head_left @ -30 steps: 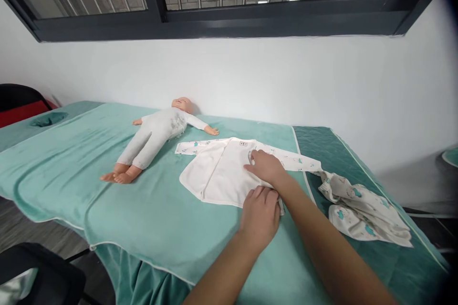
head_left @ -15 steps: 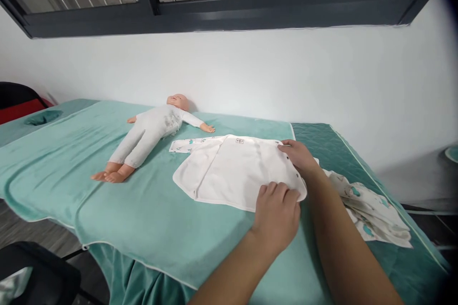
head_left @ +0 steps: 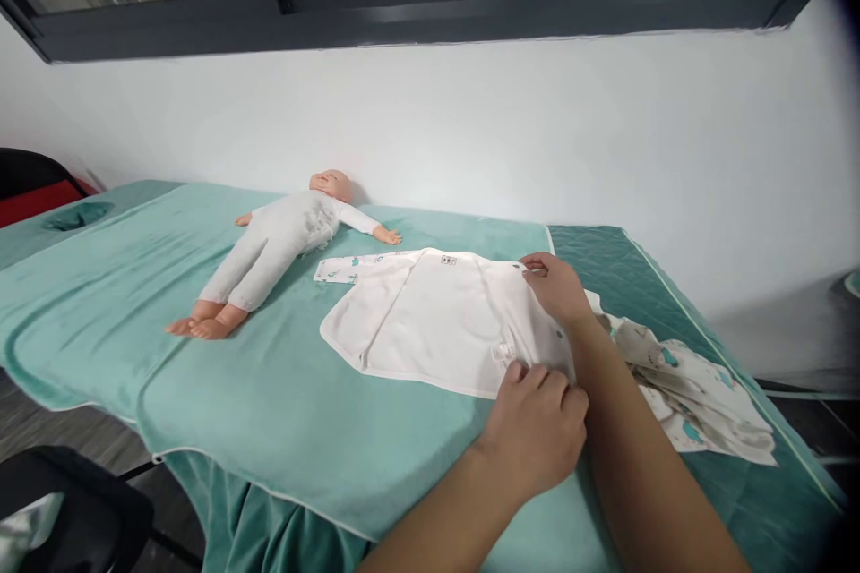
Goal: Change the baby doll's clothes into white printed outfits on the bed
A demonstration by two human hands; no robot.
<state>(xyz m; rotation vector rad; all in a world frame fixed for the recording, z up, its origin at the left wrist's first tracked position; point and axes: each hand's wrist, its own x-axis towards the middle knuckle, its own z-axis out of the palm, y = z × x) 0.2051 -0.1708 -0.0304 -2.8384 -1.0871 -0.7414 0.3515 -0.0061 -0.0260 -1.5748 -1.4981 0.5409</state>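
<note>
A white baby shirt (head_left: pixel 436 322) lies spread open with its inside up on the green cover; one printed sleeve reaches out to the left. A few dark snaps dot its right edge, and a small care label shows beside my left hand (head_left: pixel 537 421). That hand's fingers are curled over the shirt's lower right edge. Higher up, my right hand (head_left: pixel 556 286) pinches the upper right edge near a snap, its fingertips partly hidden. Left of the shirt a baby doll (head_left: pixel 288 237) in a white body suit lies on its back, arms spread.
Crumpled printed baby clothing (head_left: pixel 699 394) lies right of my right forearm. The bed's green cover (head_left: pixel 282 430) hangs over the front edge. A white wall (head_left: pixel 430 134) and a dark window frame (head_left: pixel 430 13) stand behind. A black chair (head_left: pixel 73 510) is at lower left.
My left hand has moved right and slightly down along the shirt's edge, and the care label has come into view. My right hand stays at the upper edge. The view has shifted slightly.
</note>
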